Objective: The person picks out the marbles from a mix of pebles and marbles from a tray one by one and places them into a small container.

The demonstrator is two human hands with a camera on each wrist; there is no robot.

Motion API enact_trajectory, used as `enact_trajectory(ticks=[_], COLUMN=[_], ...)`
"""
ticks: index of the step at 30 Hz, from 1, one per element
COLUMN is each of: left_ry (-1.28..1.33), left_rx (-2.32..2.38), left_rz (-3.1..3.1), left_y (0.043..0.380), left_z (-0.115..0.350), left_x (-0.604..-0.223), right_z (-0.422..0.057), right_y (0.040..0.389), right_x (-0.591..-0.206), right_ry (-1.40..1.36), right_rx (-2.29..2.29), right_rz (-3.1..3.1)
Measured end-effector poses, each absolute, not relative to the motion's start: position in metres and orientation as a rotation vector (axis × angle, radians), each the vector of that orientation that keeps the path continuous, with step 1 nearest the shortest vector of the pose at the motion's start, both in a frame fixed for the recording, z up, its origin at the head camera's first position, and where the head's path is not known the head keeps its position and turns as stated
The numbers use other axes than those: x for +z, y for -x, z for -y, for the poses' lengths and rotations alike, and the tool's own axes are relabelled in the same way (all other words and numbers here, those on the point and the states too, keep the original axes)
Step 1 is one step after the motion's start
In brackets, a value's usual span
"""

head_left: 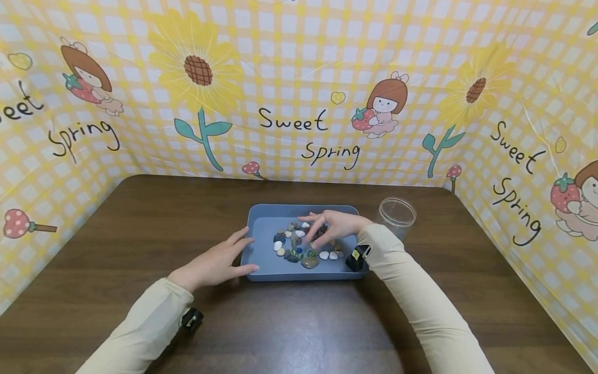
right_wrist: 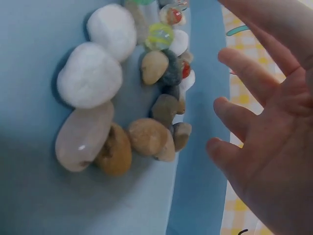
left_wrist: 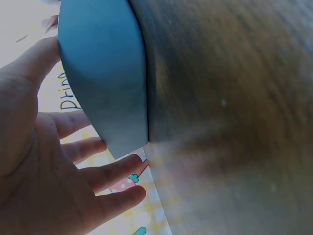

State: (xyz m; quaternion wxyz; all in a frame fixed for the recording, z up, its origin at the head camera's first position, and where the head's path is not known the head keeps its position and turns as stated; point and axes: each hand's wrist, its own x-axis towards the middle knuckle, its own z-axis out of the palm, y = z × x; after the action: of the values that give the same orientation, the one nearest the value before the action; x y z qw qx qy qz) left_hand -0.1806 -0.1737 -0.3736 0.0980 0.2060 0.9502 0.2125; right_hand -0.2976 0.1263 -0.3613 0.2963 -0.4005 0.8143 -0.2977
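A blue tray point(head_left: 261, 221) holds a cluster of pebbles point(head_left: 310, 263) and glass marbles point(head_left: 299, 250), laid roughly in a ring. At the tray's left edge is my left hand point(head_left: 216, 263), its fingers spread and straight and its fingertips right at the rim; the left wrist view shows this hand point(left_wrist: 54, 161) beside the tray's outer wall point(left_wrist: 105, 73). My right hand point(head_left: 338, 224) reaches down over the cluster, thumb and index apart, other fingers extended. Close by in the right wrist view are white stones point(right_wrist: 90, 76) and a yellow-green marble point(right_wrist: 160, 36); the thumb's tip is out of that frame.
A clear round jar point(head_left: 397, 212) stands just right of the tray, behind my right wrist. The brown wooden table point(head_left: 299, 322) runs back to a yellow checked cloth point(head_left: 289, 67) hanging at the back and both sides.
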Motion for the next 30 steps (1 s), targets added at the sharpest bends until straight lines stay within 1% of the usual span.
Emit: enact_trajectory(ticks=[6,22,30], left_ry=[-0.605,-0.607,-0.611], left_rx=[0.633,0.646,0.663], left_rz=[-2.806,-2.809,-2.804], left_y=[0.181,0.182,0.181], left_z=[0.174,0.175,0.175], left_x=[-0.375,-0.377,-0.377], right_z=[-0.124,-0.115,-0.116], right_y=[0.297,0.296,0.295], right_x=[-0.366,-0.375,-0.373], right_ry=[1.085,1.026,1.031], right_rx=[-0.789,-0.636,-0.649], right_rz=[-2.123,-2.220,-2.229])
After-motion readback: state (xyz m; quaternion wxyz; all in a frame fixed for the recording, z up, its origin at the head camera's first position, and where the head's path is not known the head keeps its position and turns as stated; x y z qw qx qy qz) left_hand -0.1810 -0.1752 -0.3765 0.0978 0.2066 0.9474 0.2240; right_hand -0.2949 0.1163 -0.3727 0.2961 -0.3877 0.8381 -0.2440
